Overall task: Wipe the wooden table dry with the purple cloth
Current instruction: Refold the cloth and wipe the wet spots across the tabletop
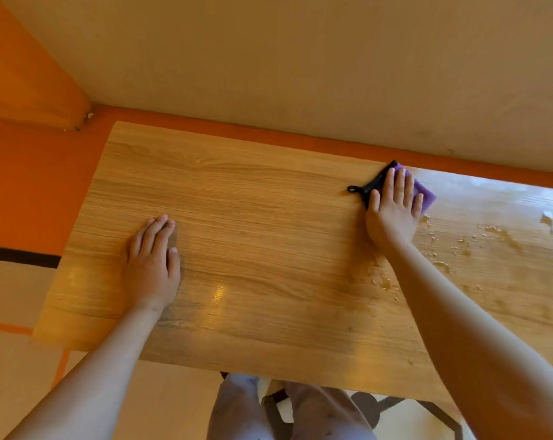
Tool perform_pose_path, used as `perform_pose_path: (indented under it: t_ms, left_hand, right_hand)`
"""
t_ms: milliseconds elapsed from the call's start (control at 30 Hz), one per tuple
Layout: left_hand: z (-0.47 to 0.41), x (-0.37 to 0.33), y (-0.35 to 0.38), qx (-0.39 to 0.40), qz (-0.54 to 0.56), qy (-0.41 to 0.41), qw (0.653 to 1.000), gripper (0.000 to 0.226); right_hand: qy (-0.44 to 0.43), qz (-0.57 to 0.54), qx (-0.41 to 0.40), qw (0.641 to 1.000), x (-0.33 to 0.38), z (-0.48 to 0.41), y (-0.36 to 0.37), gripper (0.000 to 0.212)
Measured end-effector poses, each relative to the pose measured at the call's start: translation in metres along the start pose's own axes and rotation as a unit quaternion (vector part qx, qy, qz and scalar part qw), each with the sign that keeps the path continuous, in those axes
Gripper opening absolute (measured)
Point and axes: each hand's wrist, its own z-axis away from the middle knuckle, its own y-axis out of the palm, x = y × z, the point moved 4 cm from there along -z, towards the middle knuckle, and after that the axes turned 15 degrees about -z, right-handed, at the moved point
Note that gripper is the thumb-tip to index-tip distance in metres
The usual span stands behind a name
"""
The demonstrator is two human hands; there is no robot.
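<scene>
The wooden table (253, 192) fills the middle of the view, its far edge close to a beige wall. My right hand (392, 208) lies flat on the purple cloth (426, 193) near the far edge, right of centre, pressing it onto the wood. The cloth has a black edge and a black loop (359, 188) sticking out to the left of my fingers. Water drops and small puddles (478, 242) cover the table's right part, beside and below my right forearm. My left hand (153, 262) rests palm down on the left part of the table, fingers together, holding nothing.
An orange band of wall (30, 185) runs along the left and behind the table's far edge. A small pale scrap (548, 219) lies on the wet area at the far right. Below the near edge are my legs (243, 408) and a dark chair frame (396, 404).
</scene>
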Motion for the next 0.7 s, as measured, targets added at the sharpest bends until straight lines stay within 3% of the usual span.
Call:
perform_pose_path:
  t_ms: [133,233,367,433,567,700]
  left_hand:
    - [0.001,-0.002,-0.001,0.008,-0.011,-0.005,1.000,0.047]
    - [0.001,-0.002,-0.002,0.022,-0.019,-0.003,1.000,0.049]
    - [0.000,-0.005,-0.004,0.034,-0.038,-0.001,0.999,0.050]
    - [-0.001,-0.007,-0.005,0.036,-0.042,0.001,0.998,0.050]
    - [0.001,-0.006,-0.004,0.036,-0.049,0.005,0.998,0.050]
    - [0.003,-0.006,-0.003,0.038,-0.053,0.006,0.998,0.050]
  right_hand:
    - [-0.140,0.020,0.072,0.987,0.075,0.057,0.054,0.059]
    - [-0.281,0.025,0.161,0.946,0.128,0.122,0.093,0.060]
    - [-0.360,0.026,0.211,0.909,0.125,0.138,0.089,0.060]
    - [-0.337,0.024,0.184,0.923,0.099,0.108,0.072,0.061]
    - [-0.175,0.035,0.098,0.979,0.012,0.044,0.019,0.062]
    - [-0.039,0.016,0.048,0.998,-0.066,0.026,-0.021,0.059]
